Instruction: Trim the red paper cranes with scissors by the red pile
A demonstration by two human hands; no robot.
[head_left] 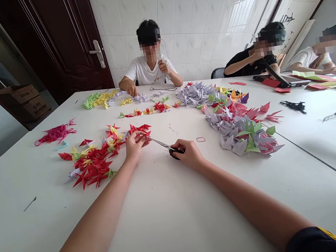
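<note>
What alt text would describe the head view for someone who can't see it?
Right hand holding scissors pointing toward the left hand, beside a mostly red pile of folded paper birds on a white table. A mostly grey-and-pink pile lies to the right; three people are across the table.

scissors (167, 146) angled, tips near red cranes (143, 127)

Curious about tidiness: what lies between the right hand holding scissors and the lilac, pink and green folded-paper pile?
In the head view, a small red outlined mark on the white tabletop lies between the right hand and that pile.
</note>
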